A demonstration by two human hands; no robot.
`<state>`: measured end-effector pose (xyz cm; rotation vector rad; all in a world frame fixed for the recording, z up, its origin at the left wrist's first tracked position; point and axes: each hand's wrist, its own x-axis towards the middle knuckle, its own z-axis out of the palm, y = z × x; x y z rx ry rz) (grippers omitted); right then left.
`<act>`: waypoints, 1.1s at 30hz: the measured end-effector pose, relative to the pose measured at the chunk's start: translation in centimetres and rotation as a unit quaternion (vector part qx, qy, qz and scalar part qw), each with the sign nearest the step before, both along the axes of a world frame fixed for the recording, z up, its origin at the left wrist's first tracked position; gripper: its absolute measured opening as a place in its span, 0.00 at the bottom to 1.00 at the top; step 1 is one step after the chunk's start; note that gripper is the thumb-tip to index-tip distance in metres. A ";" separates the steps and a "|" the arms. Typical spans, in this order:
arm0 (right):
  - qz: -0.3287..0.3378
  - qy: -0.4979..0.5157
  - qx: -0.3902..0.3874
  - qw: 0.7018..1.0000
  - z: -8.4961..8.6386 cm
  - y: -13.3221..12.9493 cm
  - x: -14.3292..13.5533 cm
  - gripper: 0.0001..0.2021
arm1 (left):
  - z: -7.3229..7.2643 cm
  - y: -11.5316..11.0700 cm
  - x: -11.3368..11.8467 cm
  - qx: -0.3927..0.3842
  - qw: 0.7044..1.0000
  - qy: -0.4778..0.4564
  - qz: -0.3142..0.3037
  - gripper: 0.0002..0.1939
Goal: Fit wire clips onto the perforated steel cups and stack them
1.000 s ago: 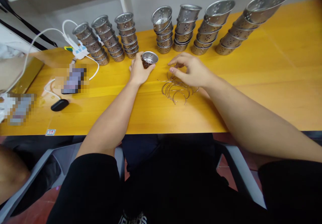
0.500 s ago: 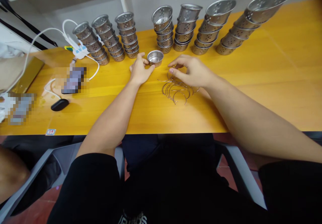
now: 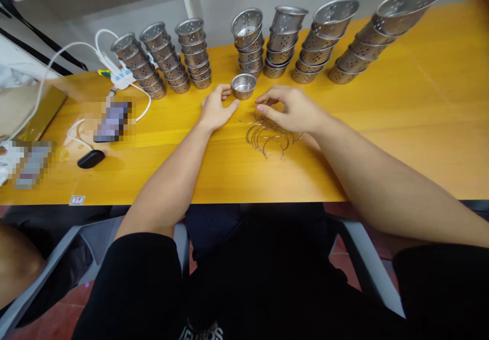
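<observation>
A small round metal cup with holes (image 3: 243, 86) stands upright on the yellow table. My left hand (image 3: 217, 108) is open just left of it, thumb and fingers apart, the fingertips at or close to the cup's side. To the cup's right, my right hand (image 3: 288, 106) has thumb and index finger curled together in a loose pinch. A thin wire rises to these fingertips and appears held between them. Below that hand lies a loose pile of curved thin wires (image 3: 267, 138). My right hand's other fingers are partly hidden.
Leaning stacks of perforated metal cups line the back, on the left (image 3: 164, 62) and right (image 3: 317, 49). A power strip (image 3: 123, 79) with white cables, a blurred phone (image 3: 112, 121) and a black oval object (image 3: 90, 159) lie left. Another person's limb (image 3: 19, 266) shows lower left.
The small cup has slid to the right and slightly away from me, towards my right hand. My left hand has shifted right with it. My right hand and the wire pile have stayed put.
</observation>
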<state>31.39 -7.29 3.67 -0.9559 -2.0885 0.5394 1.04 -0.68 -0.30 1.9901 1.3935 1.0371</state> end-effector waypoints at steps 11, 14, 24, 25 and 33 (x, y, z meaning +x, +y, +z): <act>0.000 0.013 -0.023 1.000 0.1 0.0 0.1 0.24 | 0.2 0.1 -0.6 0.049 0.998 0.020 -0.043 0.31; 0.000 0.006 -0.018 1.000 0.1 0.0 0.1 0.23 | 0.4 -0.1 -0.4 0.054 0.998 0.007 -0.042 0.24; -0.003 -0.007 -0.015 1.000 0.0 0.0 0.1 0.16 | 0.4 0.1 -0.6 0.077 0.997 -0.002 -0.026 0.25; -0.003 -0.006 -0.018 1.000 0.0 -0.1 0.1 0.16 | 0.4 0.3 -0.6 0.083 0.996 -0.007 -0.022 0.28; -0.002 -0.020 -0.023 1.000 0.7 -0.5 0.1 0.19 | 6.6 -0.4 -2.5 0.140 0.983 0.031 0.119 0.28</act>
